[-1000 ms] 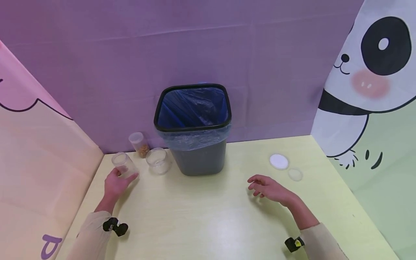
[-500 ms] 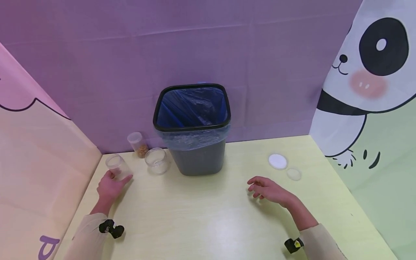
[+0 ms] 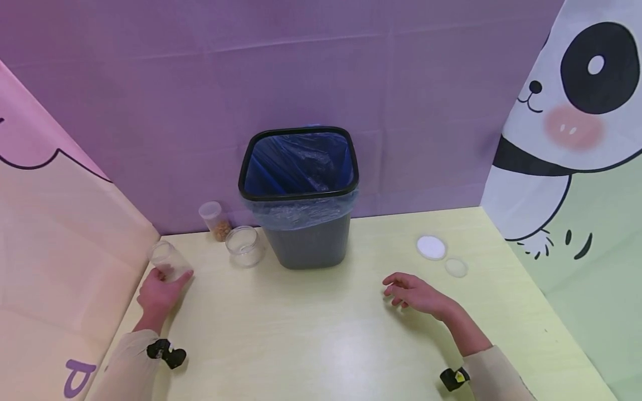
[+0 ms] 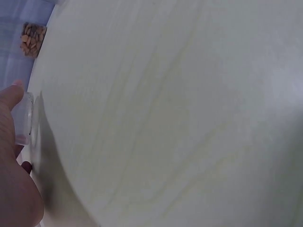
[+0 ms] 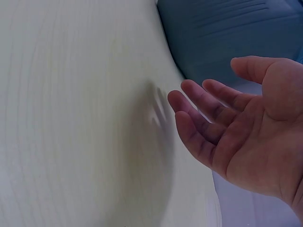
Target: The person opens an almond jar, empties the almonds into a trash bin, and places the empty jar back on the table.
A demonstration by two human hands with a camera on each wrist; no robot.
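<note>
At the table's left side, my left hand (image 3: 160,292) grips a clear plastic jar (image 3: 168,257), thumb on its right side and fingers on the left. The jar is see-through and looks bare inside. In the left wrist view only the end of the jar (image 4: 22,118) shows past the thumb. My right hand (image 3: 416,293) hovers over the right half of the table with loosely bent fingers and holds nothing; the right wrist view shows its bare palm (image 5: 251,142). Behind the jar are a tall clear container of brown nuts (image 3: 215,221) and a wide clear round container (image 3: 244,247).
A grey bin (image 3: 313,242) with a blue liner stands at the back middle. A white round lid (image 3: 431,247) and a smaller translucent lid (image 3: 456,267) lie at the back right. Fabric walls border the table (image 3: 291,328) at the left and back.
My left hand has slid left with the jar, toward the table's left edge. The right hand, the bin and the other containers have stayed in place.
</note>
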